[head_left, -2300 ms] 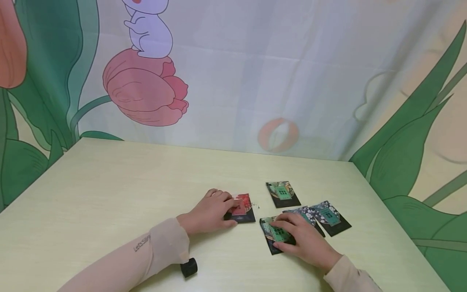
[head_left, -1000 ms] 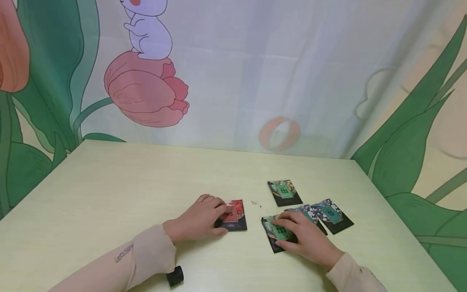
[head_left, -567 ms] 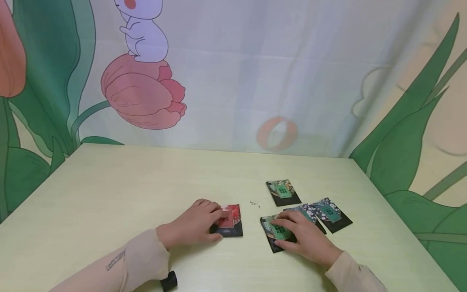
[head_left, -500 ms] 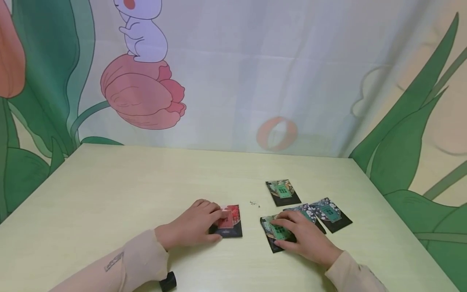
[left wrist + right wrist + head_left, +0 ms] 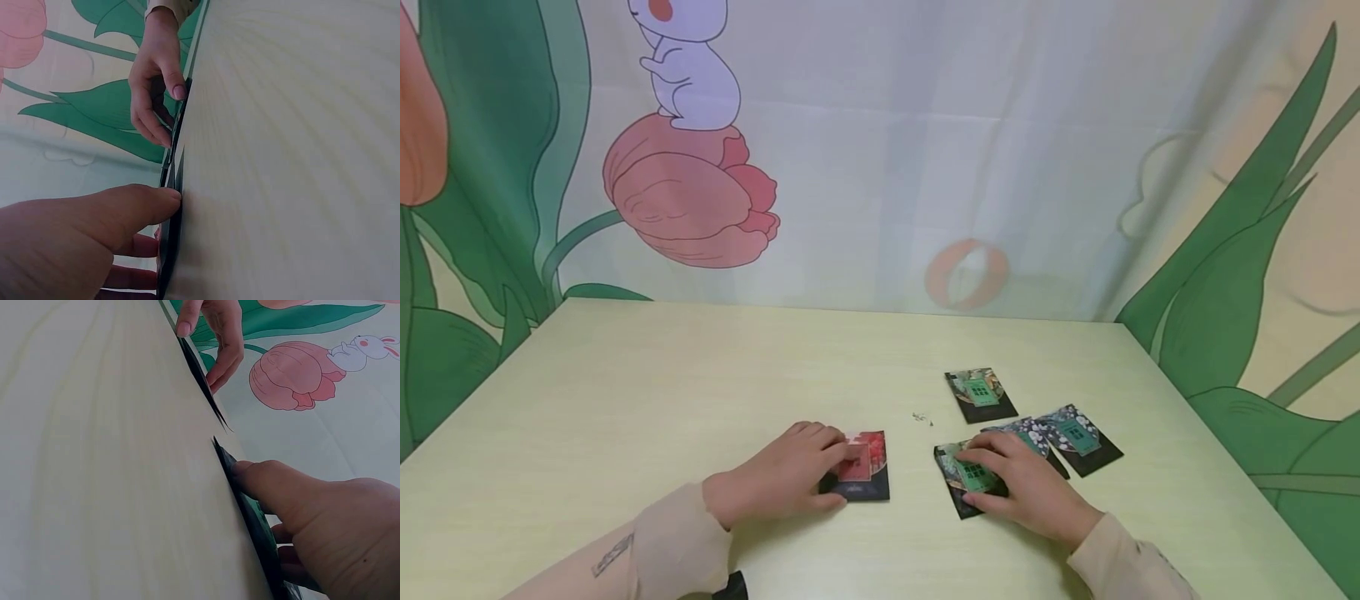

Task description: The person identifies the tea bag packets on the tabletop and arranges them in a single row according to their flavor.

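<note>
In the head view my left hand (image 5: 786, 471) rests on a small flat red-and-black packet (image 5: 868, 467), its index finger over the red label and its thumb at the near edge. My right hand (image 5: 1022, 483) lies on a green-and-black packet (image 5: 973, 479), fingers on top and thumb near the lower edge. A packet with a blue-and-white floral print (image 5: 1033, 433) is partly hidden under that hand. In the left wrist view the red packet (image 5: 170, 240) appears edge-on beside the thumb; in the right wrist view the green packet (image 5: 250, 512) shows likewise.
Another floral packet (image 5: 1078, 440) lies at the right, and a second green one (image 5: 981, 394) sits farther back. A small dark mark (image 5: 922, 418) shows on the pale table (image 5: 700, 375). A printed curtain (image 5: 850, 167) hangs behind the table.
My left hand has slid the red packet left and toward me, widening its gap from the green packet. My right hand has stayed almost still on its packet.
</note>
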Motion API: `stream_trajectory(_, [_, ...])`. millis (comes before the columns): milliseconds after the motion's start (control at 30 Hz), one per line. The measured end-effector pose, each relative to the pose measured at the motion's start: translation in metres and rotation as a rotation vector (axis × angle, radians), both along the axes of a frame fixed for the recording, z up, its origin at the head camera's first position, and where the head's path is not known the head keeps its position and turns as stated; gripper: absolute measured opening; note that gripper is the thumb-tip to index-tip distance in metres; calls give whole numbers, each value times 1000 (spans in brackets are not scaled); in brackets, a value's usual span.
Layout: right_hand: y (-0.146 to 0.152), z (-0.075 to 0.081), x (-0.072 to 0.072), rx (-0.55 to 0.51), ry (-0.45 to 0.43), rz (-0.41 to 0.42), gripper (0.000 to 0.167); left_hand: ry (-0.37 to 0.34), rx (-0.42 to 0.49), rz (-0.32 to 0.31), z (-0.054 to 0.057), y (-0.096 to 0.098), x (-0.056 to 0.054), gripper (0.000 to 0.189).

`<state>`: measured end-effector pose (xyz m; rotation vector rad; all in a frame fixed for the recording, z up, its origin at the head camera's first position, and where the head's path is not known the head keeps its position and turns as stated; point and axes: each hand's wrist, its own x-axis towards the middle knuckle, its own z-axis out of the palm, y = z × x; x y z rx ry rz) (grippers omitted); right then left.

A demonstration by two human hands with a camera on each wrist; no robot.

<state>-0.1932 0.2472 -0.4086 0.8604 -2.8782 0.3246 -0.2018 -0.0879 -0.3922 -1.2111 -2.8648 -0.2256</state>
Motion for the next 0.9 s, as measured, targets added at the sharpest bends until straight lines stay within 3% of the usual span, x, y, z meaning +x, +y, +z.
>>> stream_trajectory(267, [-1,1,0,-3,-8,4,46,29,-1,-26,0,-5,5,56])
stream_trajectory(567, [-2,3,2,11,-21,-1,48,10,-10,-27,3,-7,12,56])
stream_trajectory(900, [-3,2,2,31,-3,-5,49,-15,34,-17,0,-11,15,55])
